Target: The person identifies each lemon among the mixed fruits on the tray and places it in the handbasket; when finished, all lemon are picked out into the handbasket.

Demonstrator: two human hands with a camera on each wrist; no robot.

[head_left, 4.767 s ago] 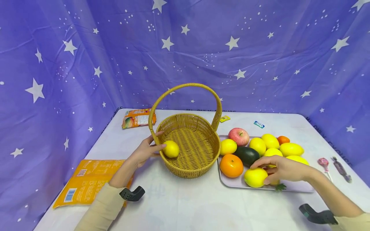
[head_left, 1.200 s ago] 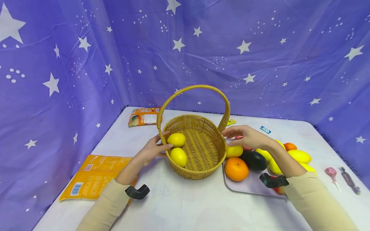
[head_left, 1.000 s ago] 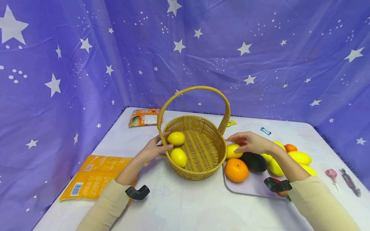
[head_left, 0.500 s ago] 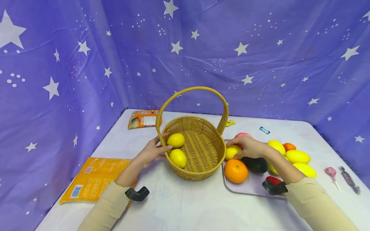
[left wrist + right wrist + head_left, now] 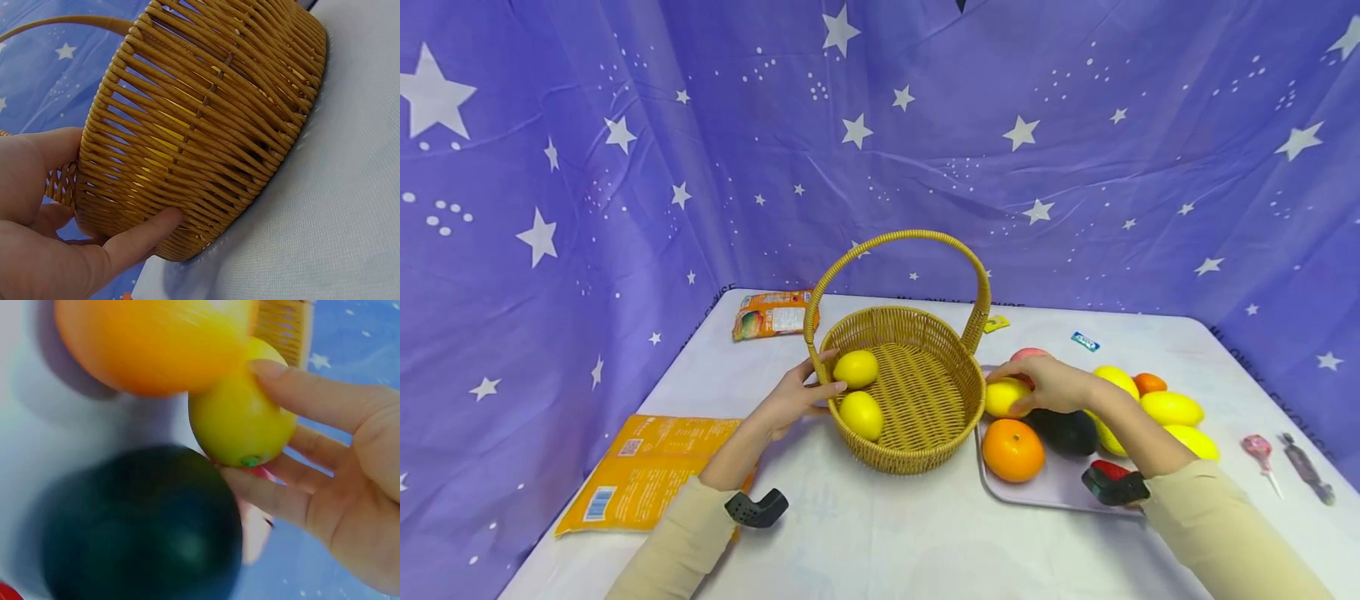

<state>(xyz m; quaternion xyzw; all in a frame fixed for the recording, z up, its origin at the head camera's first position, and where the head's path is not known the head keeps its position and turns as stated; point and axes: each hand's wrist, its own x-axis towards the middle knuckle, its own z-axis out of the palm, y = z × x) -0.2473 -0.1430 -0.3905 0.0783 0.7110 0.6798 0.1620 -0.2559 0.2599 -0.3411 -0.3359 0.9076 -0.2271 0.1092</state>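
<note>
backdrop: purple star-printed cloth hangs behind and on both sides of a white table (image 5: pixel 880 533), closing the scene in.
nearest the person: two cream sleeves, each with a dark wrist mount; an orange packet (image 5: pixel 647 471) lies flat just outside the left forearm.
left hand: the left hand (image 5: pixel 790 400) rests against the near-left wall of the wicker basket (image 5: pixel 917 446), thumb up by the rim and a finger pressed low on the weave (the left wrist view shows that finger under the curve). fingers fairly straight, bracing rather than clutching; likely there to keep the light basket from sliding.
inside the basket: two lemons (image 5: pixel 859 392) lie against the wall right by those fingertips.
right hand: the right hand (image 5: pixel 1048 385) is curled around a yellow lemon (image 5: pixel 1006 397), thumb on one side and fingers wrapping the other, clear in the right wrist view (image 5: pixel 242 419). it sits at the tray's corner closest to the basket.
around that hand: an orange (image 5: pixel 1012 450) just nearer the person, a dark avocado (image 5: pixel 1067 432) touching the held lemon's side, a reddish apple (image 5: pixel 1026 355) just beyond the fingers.
tray: the grey tray (image 5: pixel 1045 492) keeps the fruit gathered; more lemons (image 5: pixel 1172 408) and a small orange fruit (image 5: pixel 1150 383) lie beyond the wrist.
further out: two wrapped sweets (image 5: pixel 1277 454) past the tray, small wrappers and a second snack packet (image 5: pixel 771 313) beyond the basket.
</note>
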